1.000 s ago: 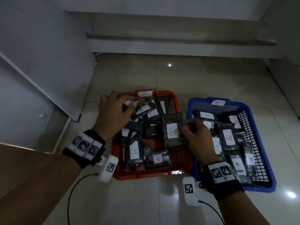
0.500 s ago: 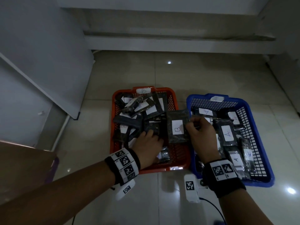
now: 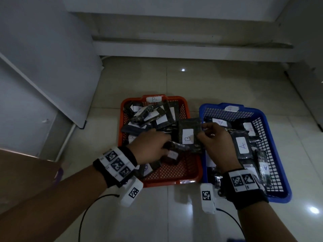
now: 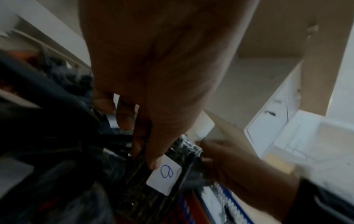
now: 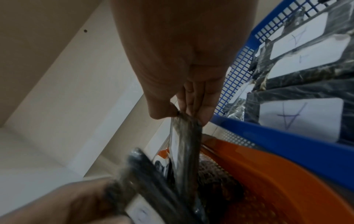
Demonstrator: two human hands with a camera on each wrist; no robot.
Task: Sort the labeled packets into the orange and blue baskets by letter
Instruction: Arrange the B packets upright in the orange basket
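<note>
The orange basket [image 3: 122, 130], tagged B, holds several dark packets with white labels. To its right, the blue basket [image 3: 279, 194] holds several packets marked A. My right hand [image 3: 202, 133] pinches the right edge of a dark packet labelled B [image 3: 187, 131], which hangs over the orange basket's right side. The same pinch [image 5: 184, 113] on the packet's top edge [image 5: 185, 144] shows in the right wrist view. Reaching into the orange basket, my left hand [image 3: 164, 145] has its fingers curled round another dark packet [image 3: 181, 147] just below the B packet. Its fingertips [image 4: 141, 144] are partly hidden among the packets.
Both baskets stand side by side on a glossy tiled floor [image 3: 166, 215]. A white cabinet panel [image 3: 52, 84] stands at the left and a low white ledge [image 3: 174, 48] runs along the back. Cables trail from both wrist devices near the front.
My left hand came from the orange basket's back left, leaving a packet there, to the front middle, where it grips another packet. My right hand kept holding the B packet.
</note>
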